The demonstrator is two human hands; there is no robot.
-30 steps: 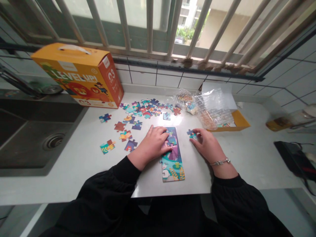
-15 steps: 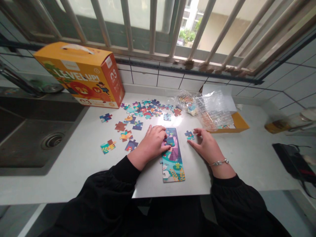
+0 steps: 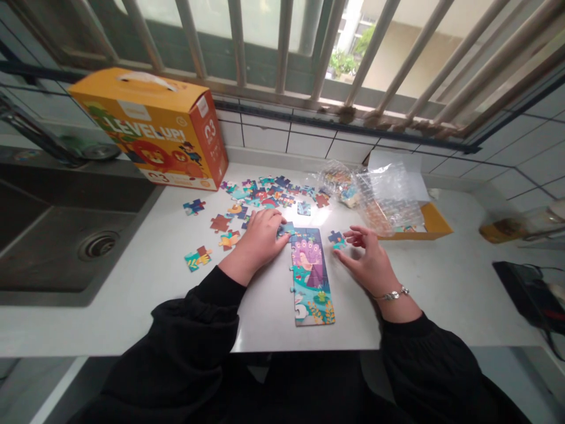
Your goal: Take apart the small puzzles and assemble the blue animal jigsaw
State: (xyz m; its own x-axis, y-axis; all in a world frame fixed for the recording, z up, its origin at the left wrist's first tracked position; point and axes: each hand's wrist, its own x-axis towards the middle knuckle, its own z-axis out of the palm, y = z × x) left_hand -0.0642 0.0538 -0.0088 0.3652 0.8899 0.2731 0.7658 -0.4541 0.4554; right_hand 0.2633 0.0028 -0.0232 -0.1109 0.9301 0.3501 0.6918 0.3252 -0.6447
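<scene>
A tall joined strip of jigsaw puzzle [image 3: 314,282] lies on the counter between my hands, showing a purple peacock, a frog and a white rabbit. My left hand [image 3: 260,238] pinches a blue-green puzzle piece [image 3: 286,229] at the strip's upper left corner; whether it is locked in I cannot tell. To the right of the strip, my right hand [image 3: 364,253] has thumb and fingers closed on another puzzle piece [image 3: 337,239], dark blue and teal. Loose pieces [image 3: 219,223] lie left of my left hand, and a heap of pieces [image 3: 273,193] lies behind it.
An orange puzzle box [image 3: 152,129] stands at the back left beside the sink [image 3: 88,247]. Back right are clear plastic bags [image 3: 348,182] and an open yellow box [image 3: 435,224]. A black device [image 3: 525,294] with a cable lies far right. Window bars rise behind the counter.
My left hand has moved up and left with its piece, from over the peacock to the strip's top left corner. My right hand keeps its piece in nearly the same place.
</scene>
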